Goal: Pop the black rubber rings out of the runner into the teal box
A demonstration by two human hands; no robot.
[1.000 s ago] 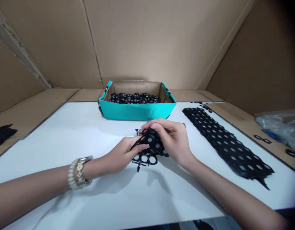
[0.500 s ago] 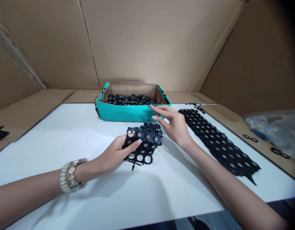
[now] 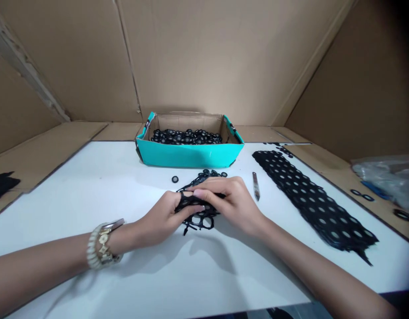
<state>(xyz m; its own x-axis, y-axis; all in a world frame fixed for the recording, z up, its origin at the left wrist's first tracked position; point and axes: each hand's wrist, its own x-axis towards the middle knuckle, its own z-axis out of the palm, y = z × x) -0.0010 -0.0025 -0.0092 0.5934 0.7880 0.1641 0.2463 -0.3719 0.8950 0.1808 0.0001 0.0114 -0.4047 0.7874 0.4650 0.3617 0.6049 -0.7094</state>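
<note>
A black rubber sheet of joined rings [image 3: 199, 217] lies on the white table [image 3: 124, 186] at the middle. My left hand [image 3: 167, 215] grips its left edge, thumb on top. My right hand [image 3: 229, 201] is closed over the sheet's upper part, fingers pressed together on it. Much of the sheet is hidden under both hands. One loose black ring [image 3: 174, 179] lies on the table just behind my left hand. A small metal blade [image 3: 256, 186] rests on the table to the right of my right hand.
A teal cardboard box [image 3: 189, 155] holding several black rings stands behind my hands. A long black strip full of empty holes [image 3: 313, 206] stretches along the right side. Cardboard walls surround the table. A clear plastic bag [image 3: 388, 175] and loose rings [image 3: 362, 193] lie at the far right.
My right hand came back from near the teal box and closed on the sheet. A loose ring and a metal blade now lie on the table.
</note>
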